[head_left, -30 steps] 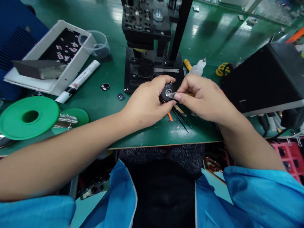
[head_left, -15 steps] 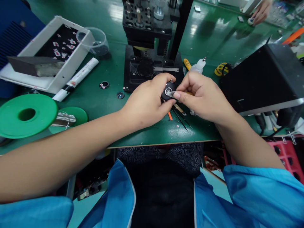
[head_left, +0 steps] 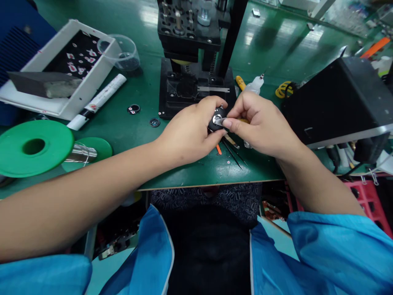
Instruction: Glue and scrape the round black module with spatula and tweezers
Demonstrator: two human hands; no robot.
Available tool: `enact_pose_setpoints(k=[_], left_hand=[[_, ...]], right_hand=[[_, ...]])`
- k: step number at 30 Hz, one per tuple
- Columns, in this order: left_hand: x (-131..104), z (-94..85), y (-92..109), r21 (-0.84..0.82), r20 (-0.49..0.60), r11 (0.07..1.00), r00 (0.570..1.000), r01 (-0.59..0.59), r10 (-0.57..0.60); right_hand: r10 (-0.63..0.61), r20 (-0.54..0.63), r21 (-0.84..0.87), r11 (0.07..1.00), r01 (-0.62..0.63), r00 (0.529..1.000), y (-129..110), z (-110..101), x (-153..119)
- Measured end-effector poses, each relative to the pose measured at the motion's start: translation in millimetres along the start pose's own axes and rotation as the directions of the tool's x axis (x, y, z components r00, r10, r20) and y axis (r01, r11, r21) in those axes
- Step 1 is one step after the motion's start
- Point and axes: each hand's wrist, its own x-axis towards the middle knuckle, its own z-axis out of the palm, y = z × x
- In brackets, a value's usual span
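Observation:
My left hand [head_left: 192, 133] is closed around a small round black watch body [head_left: 220, 112], its thumb and fingers at the edge. The face turned up has a pale shiny ring at its middle. My right hand [head_left: 256, 123] pinches a thin, pale, pointed strip [head_left: 219, 121] between thumb and forefinger, its tip at that ring. Whether the strip is a blade, a tweezer tip or film, I cannot tell. Below the hands, dark tweezers [head_left: 232, 153] and an orange-tipped tool [head_left: 218, 149] lie on the green bench [head_left: 190, 176].
A black press [head_left: 190, 37] stands just beyond my hands. To the left are a white tray [head_left: 66, 110], a marker [head_left: 98, 100], a clear cup [head_left: 130, 57], two small round parts [head_left: 154, 122] and a green solder spool [head_left: 58, 143]. A black box [head_left: 334, 102] stands right, near a dropper bottle [head_left: 255, 85].
The middle of the watch body looks brighter and plainer, where printed rings showed before. Both hands keep their grip with little movement. Another person's hand at the upper right has left the view.

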Motion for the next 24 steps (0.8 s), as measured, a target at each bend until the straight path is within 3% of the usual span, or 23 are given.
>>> enact_pose_setpoints(k=[13, 19, 24], left_hand=[[-1, 1.6, 3, -0.030, -0.063, 1.000, 0.998, 0.006, -0.008], [1, -2.7, 7, -0.134, -0.084, 0.991, 0.996, -0.006, -0.005], [0, 0.5, 12, -0.085, -0.079, 0.995, 0.996, 0.042, -0.049]], right_hand=[[0.031, -0.027, -0.033, 0.999, -0.032, 0.999, -8, 4, -3], [-0.054, -0.045, -0.117, 0.992, 0.049, 0.997, -18, -1, -2], [-0.088, -0.113, -0.208, 0.976, 0.063, 0.990, -7, 8, 0]])
